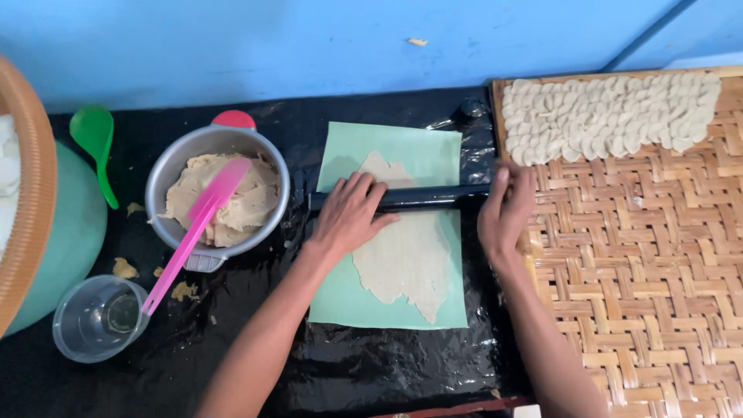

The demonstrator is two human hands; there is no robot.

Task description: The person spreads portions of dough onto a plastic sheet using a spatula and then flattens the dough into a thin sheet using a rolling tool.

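Fingers (364, 190) on roller (422, 197); bowl (170, 166) left, tray (642, 271) right.

light is even and fairly bright, soft daylight feel, no hard shadows. glare shows on the crinkly black plastic sheet (402, 364), esp. bottom centre and near the top by the rolling pin (418, 197), which has a thin highlight along it. metal bowl (166, 174) rim has mild sheen. focus decent in the middle; slight softness and wide-angle bending at left edge, w/ the basket rim (35, 193) curving. colours saturated, blue wall (309, 46) a bit flat.
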